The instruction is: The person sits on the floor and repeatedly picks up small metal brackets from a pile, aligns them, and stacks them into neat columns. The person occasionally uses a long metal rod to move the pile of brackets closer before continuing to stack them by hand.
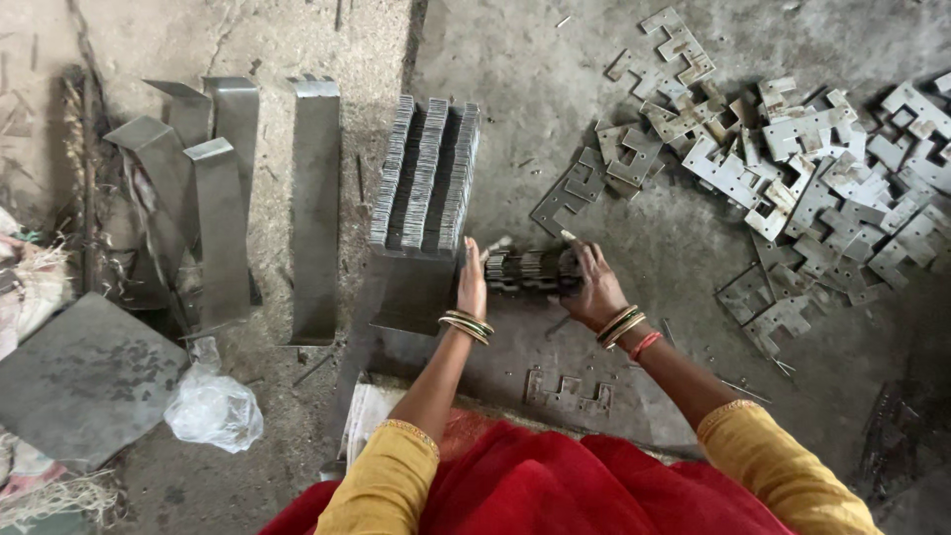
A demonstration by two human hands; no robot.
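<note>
Both hands [535, 282] – squeezing plate stack [530, 269].

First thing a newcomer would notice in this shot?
Both hands at centre: the left hand and right hand press a short bundle of stamped plates between them, low over the floor. Just behind the left hand stand three neat upright rows of stacked plates. To the upper right a loose pile of notched plates sprawls over the concrete, and bent metal strips lie to the left.

Plate bundle [530, 269] (grey, notched) edge-up on floor.
</note>
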